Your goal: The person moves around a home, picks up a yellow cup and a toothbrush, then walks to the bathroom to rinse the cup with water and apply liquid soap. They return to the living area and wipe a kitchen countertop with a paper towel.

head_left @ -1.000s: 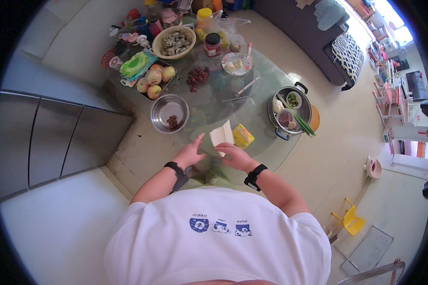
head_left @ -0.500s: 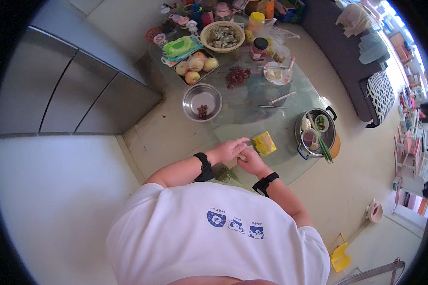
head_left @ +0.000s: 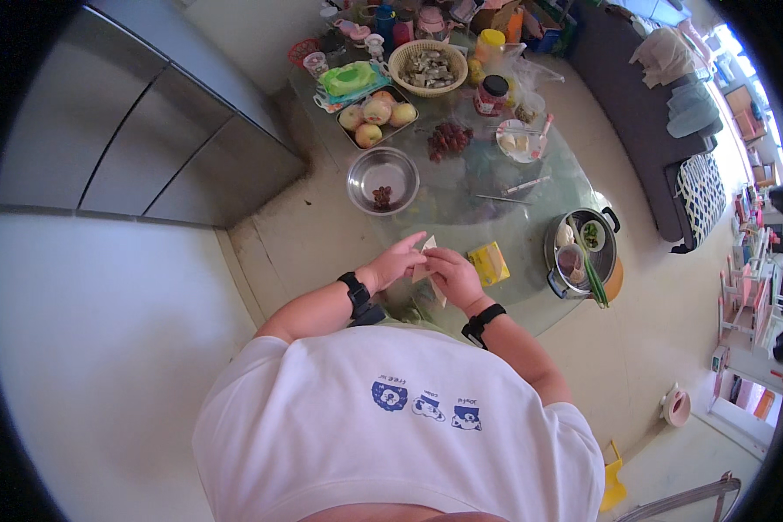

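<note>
White and thin, a small folded paper-like sheet sits pinched between my left hand and right hand, both closed on it at the near edge of the round glass surface, maybe so it stays flat. Just right of my hands lies a yellow packet. Farther right stands a steel pot; ahead, a shiny metal bowl. Nothing blocks my hands.

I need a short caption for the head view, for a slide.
Both hands hold a pale sheet over a glass table.
</note>
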`<state>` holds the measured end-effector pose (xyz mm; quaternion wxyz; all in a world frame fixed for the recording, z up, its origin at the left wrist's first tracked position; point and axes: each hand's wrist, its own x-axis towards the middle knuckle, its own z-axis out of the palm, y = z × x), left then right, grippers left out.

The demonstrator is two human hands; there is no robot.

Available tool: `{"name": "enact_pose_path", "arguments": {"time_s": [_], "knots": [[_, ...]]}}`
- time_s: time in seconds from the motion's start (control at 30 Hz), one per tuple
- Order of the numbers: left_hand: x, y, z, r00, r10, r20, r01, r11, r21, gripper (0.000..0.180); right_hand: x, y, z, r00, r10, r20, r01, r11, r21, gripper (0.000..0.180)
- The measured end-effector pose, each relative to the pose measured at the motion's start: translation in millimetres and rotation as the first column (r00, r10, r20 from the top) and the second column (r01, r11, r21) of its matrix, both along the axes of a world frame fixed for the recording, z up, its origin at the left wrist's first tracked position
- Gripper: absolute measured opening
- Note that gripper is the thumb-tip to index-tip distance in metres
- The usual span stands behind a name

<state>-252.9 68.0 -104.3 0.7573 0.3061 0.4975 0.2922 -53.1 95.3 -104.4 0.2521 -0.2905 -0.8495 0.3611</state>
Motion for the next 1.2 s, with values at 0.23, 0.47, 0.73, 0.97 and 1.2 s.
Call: {"name": "enact_pose_path", "arguments": {"time_s": [0.23,0.47,0.73,0.97,1.2], "knots": [[-9.4,-6.6,2.1,0.996,-0.056,-0.072,0.052,0.997,-0.056,0.061,-16.1,8.9,15.1,0.984,-0.151,-0.092,0.147,0.988,-0.048,0.042],[-17.2,-1.3,19.5,0.921,0.087,0.379,-0.042,0.991,-0.125,0.051,-47.1,3.9,39.7,0.996,-0.085,0.020,0.079,0.972,0.223,0.060],[-15.0,8.7,21.7,0.941,-0.085,-0.329,0.182,0.943,0.278,0.024,-25.0,4.3,10.6,0.960,-0.161,0.230,0.117,0.975,0.191,0.075],[3.3,5.9,37.5,0.762,0.094,-0.640,0.501,0.541,0.676,0.028,-0.3,3.4,-8.4,0.944,0.085,0.320,-0.119,0.989,0.090,0.039],[9.9,3.1,37.5,0.537,0.188,-0.822,0.786,0.242,0.569,0.027,-16.8,-2.3,-23.7,0.989,0.124,0.076,-0.119,0.990,-0.070,0.016]]}}
